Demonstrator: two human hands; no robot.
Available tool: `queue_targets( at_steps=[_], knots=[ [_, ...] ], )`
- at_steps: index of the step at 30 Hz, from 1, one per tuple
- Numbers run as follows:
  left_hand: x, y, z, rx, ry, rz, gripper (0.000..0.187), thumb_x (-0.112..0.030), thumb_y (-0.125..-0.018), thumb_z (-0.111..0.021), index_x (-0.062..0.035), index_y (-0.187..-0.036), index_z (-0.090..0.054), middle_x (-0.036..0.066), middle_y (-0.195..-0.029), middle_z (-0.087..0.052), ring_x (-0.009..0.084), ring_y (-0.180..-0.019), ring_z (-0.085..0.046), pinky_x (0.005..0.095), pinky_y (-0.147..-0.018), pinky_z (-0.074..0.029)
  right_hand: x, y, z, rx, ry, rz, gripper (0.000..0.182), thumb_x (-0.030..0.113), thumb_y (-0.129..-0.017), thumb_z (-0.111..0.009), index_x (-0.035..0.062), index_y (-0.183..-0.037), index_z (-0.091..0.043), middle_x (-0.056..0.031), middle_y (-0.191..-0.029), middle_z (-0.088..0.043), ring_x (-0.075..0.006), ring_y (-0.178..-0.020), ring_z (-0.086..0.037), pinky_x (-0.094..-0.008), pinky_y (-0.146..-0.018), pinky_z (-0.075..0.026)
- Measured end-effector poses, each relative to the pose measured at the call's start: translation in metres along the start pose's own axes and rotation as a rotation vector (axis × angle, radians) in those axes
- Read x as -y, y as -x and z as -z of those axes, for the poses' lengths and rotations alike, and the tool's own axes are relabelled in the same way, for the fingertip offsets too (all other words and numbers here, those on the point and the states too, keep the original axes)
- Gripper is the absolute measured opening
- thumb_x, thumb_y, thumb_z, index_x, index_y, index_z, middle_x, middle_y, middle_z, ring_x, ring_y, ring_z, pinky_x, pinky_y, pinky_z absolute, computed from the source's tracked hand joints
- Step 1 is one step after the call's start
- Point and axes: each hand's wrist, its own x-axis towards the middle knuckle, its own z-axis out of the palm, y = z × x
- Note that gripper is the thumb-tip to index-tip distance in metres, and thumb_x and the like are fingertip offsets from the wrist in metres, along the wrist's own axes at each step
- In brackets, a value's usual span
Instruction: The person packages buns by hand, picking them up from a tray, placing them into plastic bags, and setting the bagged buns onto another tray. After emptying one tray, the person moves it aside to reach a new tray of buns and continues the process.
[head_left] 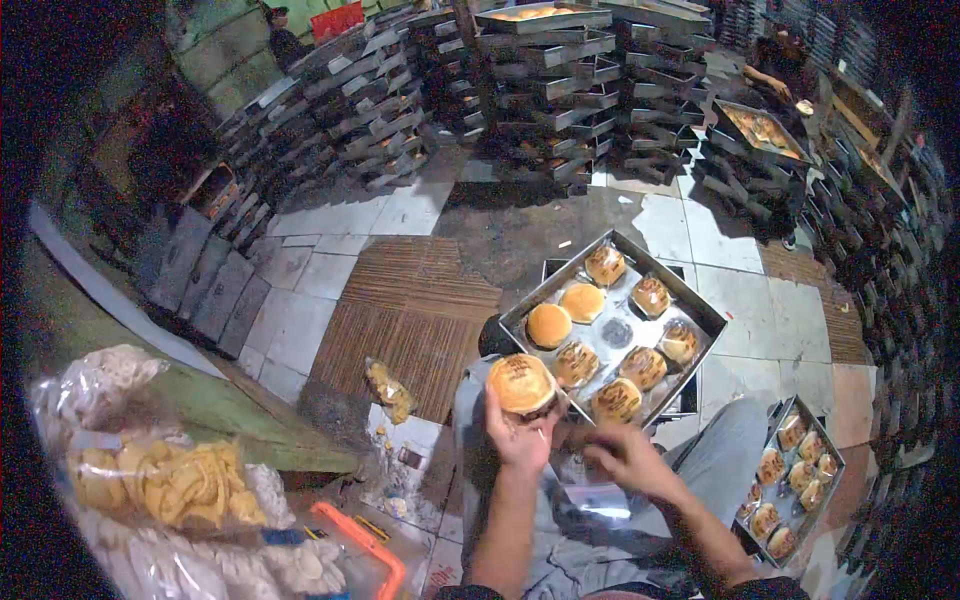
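Note:
My left hand [518, 440] is closed around a round golden bun [521, 384] with dark lettering on its top, held near the tray's front corner. To its right, my right hand [632, 458] is over my lap with curled fingers; what they pinch, if anything, is hard to make out. A clear plastic bag [595, 505] lies on my lap below the hands. Just beyond them is a metal tray [690, 300] with several buns. Two plain-topped buns [583, 303] sit at its left, while the others, such as a bun [651, 297] at the right, have dark markings and shiny wrap.
Another tray [838, 470] of wrapped buns is low at my right. At lower left are a bag of yellow pieces [170, 480] and an orange plastic handle [365, 545]. Tall tray stacks [545, 100] stand ahead. A person [785, 85] is at upper right.

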Motion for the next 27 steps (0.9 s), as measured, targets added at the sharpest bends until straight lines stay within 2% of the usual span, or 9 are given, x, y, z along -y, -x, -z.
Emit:
queue_targets(
  at_steps=[5, 7, 9, 10, 12, 18, 20, 21, 27],
  knots=[
    [-0.013, 0.083, 0.025, 0.042, -0.742, 0.101, 0.087, -0.077, -0.098, -0.018, -0.0092, -0.148, -0.042, 0.009, -0.13, -0.064, 0.0263, -0.12, -0.061, 0.0429, -0.099, -0.051, -0.006, -0.001, -0.025, -0.173, -0.086, 0.319, 0.015, 0.01, -0.089, -0.074, 0.0009, -0.102, -0.072, -0.0113, -0.104, -0.068, -0.0262, -0.097, -0.068, -0.0374, -0.086, -0.054],
    [-0.05, 0.106, 0.018, -0.178, -0.945, 0.266, 0.075, -0.069, -0.102, -0.031, -0.0074, -0.139, -0.054, 0.012, -0.134, -0.061, 0.0289, -0.122, -0.06, 0.0412, -0.097, -0.051, -0.002, -0.002, -0.035, -0.265, -0.251, 0.212, 0.014, 0.009, -0.086, -0.077, 0.0011, -0.096, -0.073, -0.0099, -0.093, -0.07, -0.0238, -0.09, -0.068, -0.0328, -0.079, -0.053],
    [-0.067, 0.105, 0.002, -0.32, -1.94, 0.097, 0.043, -0.046, -0.104, -0.053, -0.0073, -0.119, -0.066, 0.014, -0.119, -0.067, 0.0315, -0.108, -0.065, 0.0392, -0.088, -0.054, -0.009, -0.011, -0.043, -0.291, -0.271, 0.25, 0.013, 0.01, -0.088, -0.075, 0.0017, -0.097, -0.073, -0.0106, -0.091, -0.069, -0.0257, -0.086, -0.068, -0.0346, -0.078, -0.054],
    [-0.066, 0.101, -0.004, -0.318, -1.948, 0.094, 0.043, -0.046, -0.104, -0.053, -0.0073, -0.119, -0.066, 0.014, -0.119, -0.067, 0.0315, -0.108, -0.065, 0.0392, -0.088, -0.054, -0.01, -0.015, -0.047, -0.304, -0.286, 0.276, 0.012, 0.01, -0.089, -0.073, 0.0023, -0.098, -0.072, -0.0112, -0.09, -0.068, -0.0277, -0.083, -0.069, -0.0365, -0.077, -0.055],
    [-0.058, 0.089, -0.009, -0.019, -1.725, -0.974, 0.012, -0.016, -0.098, -0.067, -0.0042, -0.101, -0.069, 0.015, -0.104, -0.068, 0.0318, -0.095, -0.066, 0.0379, -0.083, -0.053, -0.006, -0.025, -0.05, -0.318, -0.197, 0.343, 0.013, 0.011, -0.089, -0.074, 0.0022, -0.098, -0.072, -0.0117, -0.088, -0.067, -0.0284, -0.081, -0.068, -0.0369, -0.074, -0.055],
    [-0.069, 0.093, 0.001, -0.023, -1.296, -0.637, 0.004, -0.003, -0.096, -0.066, -0.0015, -0.099, -0.065, 0.009, -0.093, -0.065, 0.0184, -0.086, -0.064, 0.0354, -0.077, -0.054, 0.012, -0.009, -0.03, -0.564, 0.14, 0.68, 0.014, 0.012, -0.082, -0.077, 0.0041, -0.093, -0.072, -0.0131, -0.095, -0.067, -0.0322, -0.082, -0.067, -0.0372, -0.077, -0.055],
    [-0.069, 0.098, 0.001, -0.153, -1.161, -0.335, 0.006, -0.006, -0.096, -0.067, -0.0009, -0.094, -0.066, 0.008, -0.088, -0.065, 0.0177, -0.071, -0.063, 0.033, -0.068, -0.053, -0.021, -0.015, -0.034, -0.387, -0.283, 0.232, 0.012, 0.011, -0.086, -0.075, 0.0019, -0.093, -0.071, -0.0094, -0.096, -0.07, -0.0226, -0.084, -0.067, -0.0331, -0.078, -0.053],
    [-0.065, 0.095, 0.013, -0.155, -1.157, -0.331, 0.006, -0.006, -0.096, -0.067, -0.0009, -0.094, -0.066, 0.008, -0.088, -0.065, 0.0177, -0.071, -0.063, 0.033, -0.068, -0.053, -0.031, -0.012, -0.033, -0.24, -0.601, -0.024, 0.012, 0.011, -0.087, -0.075, 0.0009, -0.093, -0.071, -0.0077, -0.096, -0.071, -0.0183, -0.085, -0.066, -0.0315, -0.079, -0.053],
    [-0.062, 0.073, 0.0, -0.105, -1.389, -0.752, 0.016, -0.014, -0.093, -0.073, -0.0011, -0.094, -0.064, 0.005, -0.079, -0.067, 0.0145, -0.073, -0.063, 0.0317, -0.07, -0.052, 0.015, -0.033, -0.021, -0.262, -0.477, -0.139, 0.016, 0.016, -0.09, -0.075, 0.0012, -0.097, -0.075, -0.0049, -0.089, -0.073, -0.0115, -0.084, -0.065, -0.0273, -0.076, -0.052]
  ],
)
